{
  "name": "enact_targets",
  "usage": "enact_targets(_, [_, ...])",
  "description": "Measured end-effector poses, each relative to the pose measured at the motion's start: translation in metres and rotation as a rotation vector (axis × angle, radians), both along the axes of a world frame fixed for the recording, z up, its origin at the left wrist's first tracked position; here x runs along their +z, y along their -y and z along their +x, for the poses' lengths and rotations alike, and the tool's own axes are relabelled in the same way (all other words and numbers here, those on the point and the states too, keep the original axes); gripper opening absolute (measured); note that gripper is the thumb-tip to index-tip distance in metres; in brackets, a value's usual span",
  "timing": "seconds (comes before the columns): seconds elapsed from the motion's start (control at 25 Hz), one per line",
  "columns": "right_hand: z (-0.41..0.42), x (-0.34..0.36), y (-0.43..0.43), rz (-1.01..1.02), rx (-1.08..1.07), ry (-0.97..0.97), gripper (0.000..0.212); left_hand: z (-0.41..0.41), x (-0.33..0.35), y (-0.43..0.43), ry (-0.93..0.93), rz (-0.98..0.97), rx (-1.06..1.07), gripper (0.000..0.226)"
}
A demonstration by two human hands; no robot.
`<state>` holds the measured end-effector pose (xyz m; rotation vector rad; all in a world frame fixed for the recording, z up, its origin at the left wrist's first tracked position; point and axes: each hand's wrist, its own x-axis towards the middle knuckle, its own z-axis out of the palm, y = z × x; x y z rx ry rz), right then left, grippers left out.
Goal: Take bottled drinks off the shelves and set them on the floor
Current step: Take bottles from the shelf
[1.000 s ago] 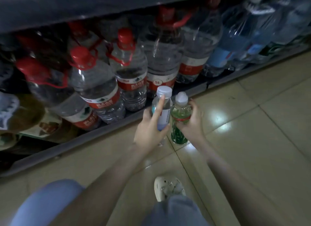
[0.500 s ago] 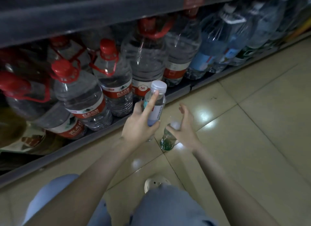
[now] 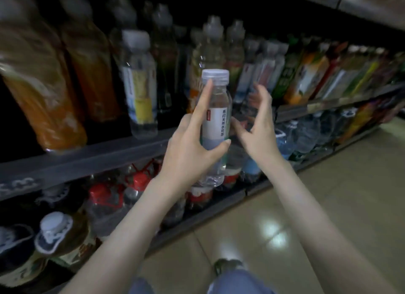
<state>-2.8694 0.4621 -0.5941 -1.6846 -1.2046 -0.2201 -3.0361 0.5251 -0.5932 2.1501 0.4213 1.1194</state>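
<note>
A small clear plastic bottle with a white cap and white label (image 3: 215,118) is upright in the air in front of the middle shelf. The left hand (image 3: 188,153) grips it, thumb across the lower front and forefinger stretched up the side toward the cap. Just beside it, the right hand (image 3: 258,127) is open and holds nothing. Its fingers are spread and lightly curved toward the blurred row of mixed drink bottles (image 3: 306,74) on the dark metal shelf (image 3: 87,160). Whether its fingertips touch one cannot be told. On the shelf below stand large clear water jugs with red caps (image 3: 140,182), and the glossy beige tiled floor (image 3: 328,206) lies to the right.

By the look of it, one bottle is off the shelf but not yet set down, and the free hand seems aimed at a second. The next move calls for closing round a single bottle without knocking its neighbours, then lowering both upright onto the tiles.
</note>
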Motion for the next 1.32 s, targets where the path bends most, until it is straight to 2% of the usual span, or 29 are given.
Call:
enact_targets(0.12, [-0.003, 0.046, -0.028, 0.07, -0.034, 0.059, 0.073, -0.015, 0.04, -0.016, 0.047, 0.099, 0.091, 0.1])
enact_targets(0.24, [-0.006, 0.073, -0.056, 0.08, -0.076, 0.09, 0.075, -0.032, 0.061, -0.028, 0.133, 0.091, 0.141, 0.101])
enact_targets(0.36, [-0.009, 0.075, -0.08, -0.051, -0.063, 0.055, 0.089, -0.05, 0.063, -0.04, 0.19, 0.055, 0.197, 0.103])
enact_targets(0.52, [-0.013, 0.054, -0.11, -0.152, -0.095, 0.011, 0.105, -0.071, 0.049, -0.048, 0.11, 0.077, 0.33, 0.104])
enact_targets(0.72, [-0.027, 0.044, -0.109, 0.062, -0.087, 0.009, 0.102, -0.097, 0.037, -0.052, 0.103, 0.132, 0.455, 0.104])
enact_targets(0.88, [-0.051, 0.049, -0.085, 0.352, -0.102, 0.171, 0.092, -0.126, 0.034, -0.054, 0.18, 0.116, 0.483, 0.105])
enact_targets(1.04, [-0.091, 0.075, -0.057, 0.477, 0.063, 0.138, 0.095, -0.148, 0.033, -0.056, 0.211, 0.116, 0.539, 0.101])
enact_targets(1.2, [-0.125, 0.086, -0.053, 0.344, 0.306, -0.006, 0.103, -0.162, 0.036, -0.062, 0.18, 0.109, 0.527, 0.102])
enact_targets(1.32, [-0.151, 0.074, -0.077, 0.335, 0.375, -0.043, 0.101, -0.171, 0.04, -0.063, 0.161, 0.129, 0.557, 0.103])
